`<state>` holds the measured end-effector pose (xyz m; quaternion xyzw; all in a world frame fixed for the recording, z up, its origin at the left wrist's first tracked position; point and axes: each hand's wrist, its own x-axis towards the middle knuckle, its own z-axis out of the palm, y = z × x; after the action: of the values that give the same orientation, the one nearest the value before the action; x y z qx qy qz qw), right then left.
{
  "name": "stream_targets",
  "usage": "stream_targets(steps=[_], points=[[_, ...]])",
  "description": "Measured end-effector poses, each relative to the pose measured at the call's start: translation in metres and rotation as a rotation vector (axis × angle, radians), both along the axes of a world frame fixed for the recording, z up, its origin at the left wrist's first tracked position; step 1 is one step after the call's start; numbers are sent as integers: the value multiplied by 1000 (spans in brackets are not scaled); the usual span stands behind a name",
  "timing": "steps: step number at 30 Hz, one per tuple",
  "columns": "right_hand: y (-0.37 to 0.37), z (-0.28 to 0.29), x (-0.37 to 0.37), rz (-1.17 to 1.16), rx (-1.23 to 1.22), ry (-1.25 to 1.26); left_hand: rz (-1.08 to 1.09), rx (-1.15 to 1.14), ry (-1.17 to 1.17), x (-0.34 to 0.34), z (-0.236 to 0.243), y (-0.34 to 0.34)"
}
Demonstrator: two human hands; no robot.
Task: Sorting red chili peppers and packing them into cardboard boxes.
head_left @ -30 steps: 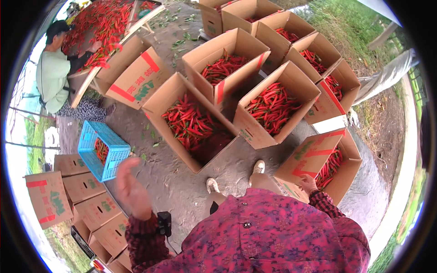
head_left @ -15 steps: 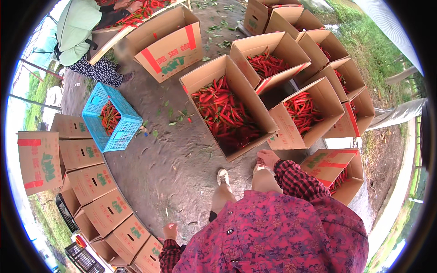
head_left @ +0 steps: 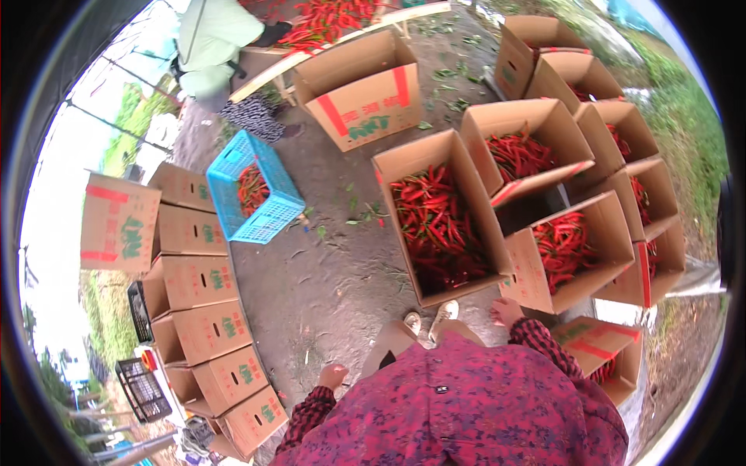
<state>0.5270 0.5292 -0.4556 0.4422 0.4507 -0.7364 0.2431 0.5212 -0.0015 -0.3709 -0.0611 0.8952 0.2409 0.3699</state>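
My left hand (head_left: 333, 377) hangs low beside my left leg, fingers loosely bent, with nothing seen in it. My right hand (head_left: 507, 311) is just off the near corner of an open carton (head_left: 497, 273) of red chilli peppers (head_left: 439, 221); its fingers are loose and appear empty. Right of that, a second carton (head_left: 526, 276) holds more red chillies (head_left: 563, 245). By my right forearm stands a carton with a raised flap (head_left: 594, 342), chillies showing inside.
More chilli cartons (head_left: 536, 116) stand at the far right. A blue crate (head_left: 272, 229) with some chillies is left of centre. Cartons (head_left: 194, 268) line the left side. A co-worker in pale green (head_left: 214, 39) stands by a chilli-covered table (head_left: 334, 23), with a tall carton (head_left: 365, 116) before it.
My view has swung, so the cartons and crate appear farther right and lower. My left hand has risen a little beside my leg; my right hand stays near the carton's corner.
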Motion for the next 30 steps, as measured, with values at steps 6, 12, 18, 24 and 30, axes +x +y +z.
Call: stream_targets(steps=[6,12,18,24,30], points=[[47,41,25,-353,85,-129,45,114,99,-116,-4,70],[43,42,-24,-810,40,-141,-212,201,107,-210,-28,120],[-11,-24,-81,-451,798,-109,-479,351,49,-337,-58,152],[-74,-45,-151,-739,504,-128,-557,657,77,-464,-63,244],[-100,-107,-135,-684,798,58,-1058,239,-94,-500,-107,352]])
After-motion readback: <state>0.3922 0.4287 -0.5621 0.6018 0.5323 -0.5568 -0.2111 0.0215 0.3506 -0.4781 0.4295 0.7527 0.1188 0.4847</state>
